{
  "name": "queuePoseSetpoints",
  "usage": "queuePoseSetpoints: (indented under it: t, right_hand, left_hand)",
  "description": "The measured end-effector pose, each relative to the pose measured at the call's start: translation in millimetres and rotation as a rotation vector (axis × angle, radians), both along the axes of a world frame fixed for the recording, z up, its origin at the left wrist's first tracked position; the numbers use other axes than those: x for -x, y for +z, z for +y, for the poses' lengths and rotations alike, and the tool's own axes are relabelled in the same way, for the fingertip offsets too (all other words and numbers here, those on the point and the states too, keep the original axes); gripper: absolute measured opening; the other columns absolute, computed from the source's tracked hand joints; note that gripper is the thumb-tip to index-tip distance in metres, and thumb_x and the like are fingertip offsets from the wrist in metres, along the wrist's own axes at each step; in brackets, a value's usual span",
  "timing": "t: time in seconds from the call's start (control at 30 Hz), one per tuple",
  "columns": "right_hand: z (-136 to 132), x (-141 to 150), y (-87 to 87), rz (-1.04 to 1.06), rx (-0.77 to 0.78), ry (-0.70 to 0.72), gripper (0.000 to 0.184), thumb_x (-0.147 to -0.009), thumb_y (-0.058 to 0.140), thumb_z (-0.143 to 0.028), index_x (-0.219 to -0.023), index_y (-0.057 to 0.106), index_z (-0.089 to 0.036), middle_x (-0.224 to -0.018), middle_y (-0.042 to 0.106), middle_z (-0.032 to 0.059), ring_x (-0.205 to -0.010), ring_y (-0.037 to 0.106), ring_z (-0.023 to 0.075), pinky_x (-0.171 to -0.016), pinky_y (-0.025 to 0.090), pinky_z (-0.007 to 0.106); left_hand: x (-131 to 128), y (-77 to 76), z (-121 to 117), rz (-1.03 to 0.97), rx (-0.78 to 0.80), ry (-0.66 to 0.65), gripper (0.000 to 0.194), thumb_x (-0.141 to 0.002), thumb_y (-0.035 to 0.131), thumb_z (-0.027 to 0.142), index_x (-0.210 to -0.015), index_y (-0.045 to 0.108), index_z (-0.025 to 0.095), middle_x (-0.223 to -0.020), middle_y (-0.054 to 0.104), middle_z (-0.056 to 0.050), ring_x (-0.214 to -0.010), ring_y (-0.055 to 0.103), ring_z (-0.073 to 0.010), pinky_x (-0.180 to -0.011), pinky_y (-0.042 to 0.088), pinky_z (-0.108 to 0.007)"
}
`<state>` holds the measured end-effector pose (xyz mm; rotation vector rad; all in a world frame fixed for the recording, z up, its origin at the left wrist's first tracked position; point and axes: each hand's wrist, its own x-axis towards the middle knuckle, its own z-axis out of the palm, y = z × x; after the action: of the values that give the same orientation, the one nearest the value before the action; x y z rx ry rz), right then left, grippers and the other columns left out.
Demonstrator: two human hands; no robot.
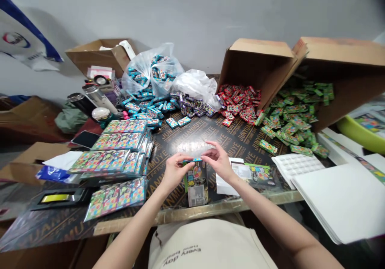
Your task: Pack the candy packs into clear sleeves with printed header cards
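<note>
As left hand (pixel 177 169) and right hand (pixel 219 161) pinch small blue packet (pixel 196 160) | finished-looking glossy packs (pixel 100 160) stand near worktop's (pixel 164 144) left edge | loose multicoloured packets (pixel 239 100) remain

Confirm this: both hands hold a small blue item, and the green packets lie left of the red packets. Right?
Not quite: the head view shows the green packets lying right of the red packets, not left. The left hand and right hand do hold a small blue item.
</note>
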<state>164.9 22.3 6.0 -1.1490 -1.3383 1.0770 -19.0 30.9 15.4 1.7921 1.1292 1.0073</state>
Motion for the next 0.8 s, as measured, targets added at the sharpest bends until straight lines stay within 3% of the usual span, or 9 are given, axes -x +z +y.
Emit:
queuePoseSetpoints:
  t: [0.13, 0.27, 0.37, 0.5, 0.57, 0.67, 0.8]
  right_hand:
    - [-6, 6, 0.8, -0.108, -0.084, -0.003, 0.037, -0.075, 0.060, -0.027, -0.110, 0.049, -0.024, -0.070, 0.061, -0.0008, -0.065, 0.058, 0.0146, -0.066, 0.047, 0.028]
    - [-16, -5, 4.1, -0.314, -0.229, 0.058, 0.027, -0.082, 0.051, -0.026, -0.108, 0.053, -0.024, -0.084, 0.065, 0.0029, -0.080, 0.060, 0.0174, -0.079, 0.043, 0.032]
    - [-10, -12, 17.1, -0.340, -0.181, 0.088, 0.030, -0.082, 0.050, -0.028, -0.111, 0.050, -0.023, -0.079, 0.064, 0.0020, -0.075, 0.060, 0.0166, -0.075, 0.043, 0.031]
    - [14, -14, 43.1, -0.335, -0.209, 0.020, 0.016, -0.073, 0.062, -0.033, -0.082, 0.059, -0.019, -0.083, 0.061, 0.0036, -0.080, 0.055, 0.0167, -0.072, 0.041, 0.029]
    - [26, -11, 53.7, -0.289, -0.173, 0.120, 0.017, -0.070, 0.064, -0.033, -0.071, 0.058, -0.018, -0.080, 0.060, 0.0032, -0.078, 0.055, 0.0158, -0.070, 0.041, 0.028]
    - [35, -3, 61.2, -0.162, 0.031, 0.388, 0.022, -0.065, 0.068, -0.033, -0.063, 0.054, -0.016, -0.064, 0.057, -0.0005, -0.061, 0.052, 0.0114, -0.060, 0.040, 0.025]
    - [37, 7, 56.6, -0.036, 0.228, 0.557, 0.030, -0.059, 0.072, -0.029, -0.076, 0.050, -0.017, -0.057, 0.055, -0.0049, -0.050, 0.048, 0.0075, -0.051, 0.036, 0.021]
  left_hand:
    - [0, 2.3, -4, 0.046, -0.068, 0.015, 0.014, -0.074, 0.061, 0.027, -0.083, 0.068, 0.018, -0.076, 0.061, -0.004, -0.072, 0.058, -0.0155, -0.064, 0.046, -0.026]
    - [0, 1.1, -7, 0.074, -0.175, -0.031, 0.013, -0.077, 0.058, 0.023, -0.083, 0.069, 0.020, -0.077, 0.061, -0.004, -0.074, 0.058, -0.0149, -0.068, 0.046, -0.027]
    - [2, 1.5, -8, 0.094, -0.195, -0.061, 0.015, -0.078, 0.056, 0.022, -0.086, 0.069, 0.021, -0.080, 0.062, -0.005, -0.075, 0.058, -0.0149, -0.069, 0.047, -0.027]
    - [4, 3.4, -9, 0.066, -0.158, -0.061, 0.015, -0.077, 0.057, 0.020, -0.085, 0.069, 0.020, -0.081, 0.064, -0.005, -0.076, 0.060, -0.0155, -0.070, 0.047, -0.028]
    - [4, 3.2, -9, 0.014, -0.103, -0.026, 0.010, -0.074, 0.060, 0.020, -0.079, 0.069, 0.019, -0.078, 0.065, -0.005, -0.075, 0.061, -0.0163, -0.069, 0.048, -0.028]
    - [5, 0.7, -8, -0.057, -0.005, 0.036, 0.006, -0.069, 0.065, 0.022, -0.070, 0.066, 0.017, -0.077, 0.066, -0.006, -0.074, 0.062, -0.0179, -0.066, 0.049, -0.029]
    - [7, -3.0, -6, -0.081, 0.055, 0.033, 0.009, -0.067, 0.065, 0.024, -0.071, 0.063, 0.015, -0.079, 0.066, -0.006, -0.074, 0.062, -0.0174, -0.068, 0.048, -0.029]
